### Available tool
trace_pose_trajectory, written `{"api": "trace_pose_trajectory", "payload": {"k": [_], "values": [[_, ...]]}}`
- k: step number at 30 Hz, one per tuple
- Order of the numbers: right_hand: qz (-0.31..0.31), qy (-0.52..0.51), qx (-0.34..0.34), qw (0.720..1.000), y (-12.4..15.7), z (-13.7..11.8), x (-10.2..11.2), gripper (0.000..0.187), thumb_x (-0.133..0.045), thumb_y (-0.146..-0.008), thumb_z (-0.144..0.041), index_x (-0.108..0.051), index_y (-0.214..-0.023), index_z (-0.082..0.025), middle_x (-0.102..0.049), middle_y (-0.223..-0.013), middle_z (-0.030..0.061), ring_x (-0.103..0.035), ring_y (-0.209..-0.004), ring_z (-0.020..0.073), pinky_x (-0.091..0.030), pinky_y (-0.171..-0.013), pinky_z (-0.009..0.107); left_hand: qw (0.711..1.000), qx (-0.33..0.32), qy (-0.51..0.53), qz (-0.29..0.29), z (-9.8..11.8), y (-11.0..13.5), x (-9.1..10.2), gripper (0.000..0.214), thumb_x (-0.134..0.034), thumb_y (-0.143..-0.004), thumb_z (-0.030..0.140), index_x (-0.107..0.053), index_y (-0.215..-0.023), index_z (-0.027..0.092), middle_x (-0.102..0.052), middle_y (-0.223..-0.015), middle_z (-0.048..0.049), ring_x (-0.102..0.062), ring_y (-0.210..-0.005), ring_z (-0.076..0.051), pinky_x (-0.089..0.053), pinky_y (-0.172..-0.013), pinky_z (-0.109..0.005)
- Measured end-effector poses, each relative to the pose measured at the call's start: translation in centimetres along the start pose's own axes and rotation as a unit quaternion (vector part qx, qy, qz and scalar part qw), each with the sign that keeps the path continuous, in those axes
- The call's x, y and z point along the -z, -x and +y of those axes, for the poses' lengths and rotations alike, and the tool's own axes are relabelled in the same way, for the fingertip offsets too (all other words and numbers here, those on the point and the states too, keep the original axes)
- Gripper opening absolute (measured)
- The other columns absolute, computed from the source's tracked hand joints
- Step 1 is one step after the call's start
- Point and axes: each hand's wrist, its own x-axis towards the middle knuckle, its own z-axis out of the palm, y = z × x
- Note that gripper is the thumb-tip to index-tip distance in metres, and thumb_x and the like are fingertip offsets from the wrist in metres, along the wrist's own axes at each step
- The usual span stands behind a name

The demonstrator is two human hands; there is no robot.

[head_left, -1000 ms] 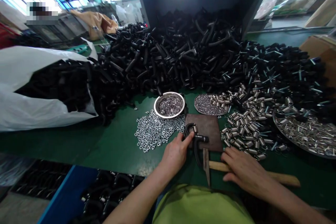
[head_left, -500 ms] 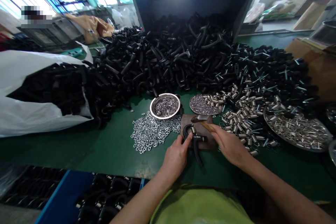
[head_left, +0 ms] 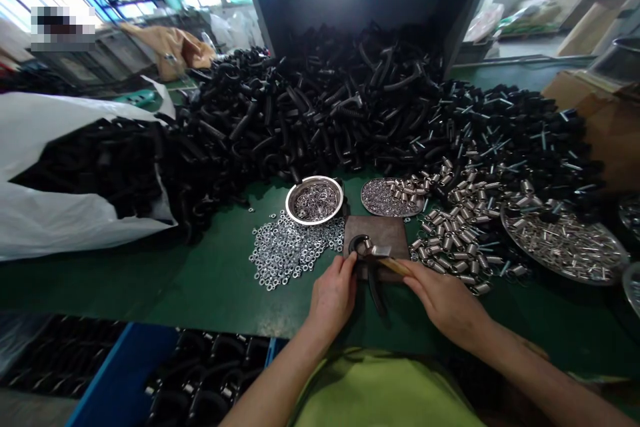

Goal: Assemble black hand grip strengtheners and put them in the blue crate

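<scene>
The left hand [head_left: 333, 297] is curled with its fingertips pressed on the black hand grip [head_left: 375, 290], pinning it flat. The right hand [head_left: 443, 300] is closed round the wooden shaft of a hammer [head_left: 381, 251], whose steel head sits on the grip's spring end. The grip lies half on a brown plate [head_left: 389, 228] on the green surface [head_left: 200, 280], its looped end on the plate and its lower handle pointing to 6 o'clock, towards the person.

The grip looks stiff and light, hard plastic around a wire spring. It would be best held by its handle, away from the coil under the hammer, and its smooth curve could twist if held loosely. The hammer is head-heavy and is gripped high on the shaft.

Counted: 1 hammer, 1 grip on the plate and 1 plate. From the plate:
- 1 steel bowl [head_left: 315, 200] of small parts at 11 o'clock.
- 1 flat tray [head_left: 385, 199] at 12 o'clock.
- 1 large tray [head_left: 565, 247] at 3 o'clock, with possibly 2 more cut off at the right edge.
- Washers [head_left: 290, 250] at 9 o'clock and springs [head_left: 460, 227] at 2 o'clock, too many to count.

Black handles [head_left: 350, 107] spill in a heap from 1 tipped grey bin [head_left: 375, 0] at 12 o'clock. 1 white bag [head_left: 50, 213] lies at 9 o'clock and 1 blue crate [head_left: 120, 380] at 7 o'clock.
</scene>
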Motion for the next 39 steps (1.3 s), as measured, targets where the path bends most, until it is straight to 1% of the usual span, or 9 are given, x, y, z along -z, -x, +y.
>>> {"api": "trace_pose_trajectory", "payload": {"k": [4,10,16,18,22,25,27,33,39], "values": [[0.056,0.003,0.011,0.998,0.2,-0.3,0.0,0.037,-0.031,-0.093,-0.028,-0.048,-0.125,-0.022,-0.067,-0.109,0.0085,-0.066,-0.090,0.0225,-0.051,-0.076,0.036,1.000,-0.003,0.001,0.001,0.1,0.0,0.2,0.042,-0.039,-0.088,0.018,-0.042,-0.130,0.021,-0.056,-0.104,-0.0071,-0.060,-0.082,-0.017,-0.050,-0.069,-0.026],[-0.021,0.055,-0.003,0.998,-0.1,0.0,-1.1,0.035,-0.035,-0.092,-0.030,-0.051,-0.123,-0.023,-0.070,-0.102,0.0069,-0.068,-0.081,0.0232,-0.052,-0.069,0.036,1.000,0.000,0.021,0.014,0.1,0.1,-0.1,0.042,-0.040,-0.087,0.017,-0.043,-0.129,0.020,-0.056,-0.104,-0.0076,-0.060,-0.084,-0.018,-0.050,-0.071,-0.027],[0.063,0.089,0.101,0.989,5.3,4.1,-0.8,0.041,-0.041,-0.090,-0.024,-0.045,-0.131,-0.022,-0.067,-0.104,0.0077,-0.064,-0.087,0.0196,-0.050,-0.075,0.033,0.978,0.018,0.206,0.023,-0.7,-0.4,0.6,0.041,-0.046,-0.085,0.019,-0.051,-0.126,0.025,-0.056,-0.101,-0.0065,-0.057,-0.084,-0.017,-0.049,-0.077,-0.030],[0.083,0.138,0.129,0.979,7.5,6.4,-1.3,0.044,-0.048,-0.088,-0.026,-0.045,-0.132,-0.024,-0.068,-0.089,0.0061,-0.063,-0.078,0.0191,-0.049,-0.070,0.032,0.925,0.079,0.372,0.001,-0.7,-0.7,0.9,0.042,-0.051,-0.084,0.023,-0.051,-0.125,0.024,-0.057,-0.096,-0.0057,-0.058,-0.078,-0.016,-0.051,-0.069,-0.030],[0.110,0.238,0.150,0.953,9.9,9.8,-2.4,0.041,-0.050,-0.088,-0.027,-0.051,-0.128,-0.023,-0.066,-0.090,0.0065,-0.060,-0.076,0.0194,-0.045,-0.066,0.033,0.709,0.226,0.664,-0.073,0.8,-1.0,0.9,0.048,-0.058,-0.080,0.030,-0.048,-0.126,0.016,-0.061,-0.095,-0.0094,-0.060,-0.066,-0.014,-0.048,-0.047,-0.023],[0.119,0.264,0.147,0.946,9.4,10.1,-2.5,0.033,-0.052,-0.086,-0.027,-0.060,-0.118,-0.023,-0.065,-0.100,0.0088,-0.058,-0.088,0.0234,-0.043,-0.077,0.038,0.600,0.283,0.743,-0.083,2.6,-0.8,0.5,0.049,-0.062,-0.078,0.025,-0.050,-0.125,0.014,-0.061,-0.110,-0.0137,-0.064,-0.081,-0.017,-0.053,-0.061,-0.025],[0.114,0.242,0.152,0.951,8.1,9.4,-2.1,0.029,-0.054,-0.085,-0.030,-0.063,-0.112,-0.021,-0.065,-0.102,0.0096,-0.056,-0.094,0.0251,-0.040,-0.082,0.041,0.574,0.282,0.765,-0.080,3.6,-0.4,0.2,0.051,-0.065,-0.077,0.022,-0.050,-0.126,0.016,-0.058,-0.122,-0.0124,-0.062,-0.097,-0.019,-0.052,-0.081,-0.029],[0.155,0.134,0.137,0.969,-1.0,6.7,-0.3,0.024,-0.046,-0.088,-0.018,-0.065,-0.104,-0.018,-0.063,-0.095,0.0090,-0.054,-0.090,0.0210,-0.042,-0.079,0.034,0.627,0.222,0.737,-0.118,4.3,0.9,1.4,0.053,-0.067,-0.076,0.026,-0.053,-0.126,0.019,-0.045,-0.138,-0.0064,-0.041,-0.128,-0.021,-0.029,-0.109,-0.033],[0.109,0.179,0.073,0.975,-13.5,6.1,0.5,0.022,-0.046,-0.088,-0.019,-0.067,-0.094,-0.019,-0.061,-0.093,0.0083,-0.049,-0.095,0.0219,-0.039,-0.081,0.031,0.801,0.152,0.572,-0.088,1.9,-1.7,4.3,0.047,-0.062,-0.079,0.031,-0.054,-0.123,0.019,-0.058,-0.122,-0.0096,-0.056,-0.107,-0.021,-0.042,-0.094,-0.035]]}}
